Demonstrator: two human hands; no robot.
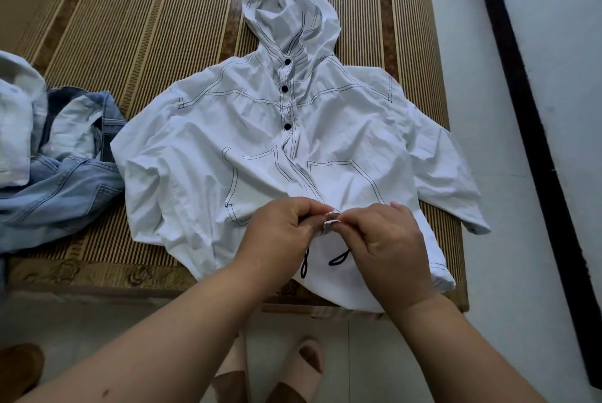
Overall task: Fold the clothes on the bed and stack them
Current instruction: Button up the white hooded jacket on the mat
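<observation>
Lying at the far left edge of the woven bed mat [130,28], a crumpled pale shirt [16,122] rests partly on a loose heap of light blue denim [65,181]; neither is folded. Just beside the denim and touching its edge, the white hooded jacket [228,142] is spread front up on the mat, with its hood pointing away from the person, a sleeve angled down at each side and three dark buttons closed down the upper front. Its hem hangs over the near edge of the mat. The left hand [277,226] sits on the jacket's lower front, its fingers curled, with thumb and fingertips pinching the cloth at the centre opening. The right hand [387,233] meets it there, fingers curled likewise, pinching a small shiny fastener [330,222] at the same opening; whether it is a zip end or a snap I cannot tell. Black cord loops [338,257] hang just below the hands. Further right lie pale floor and a dark strip [534,142] along the wall
</observation>
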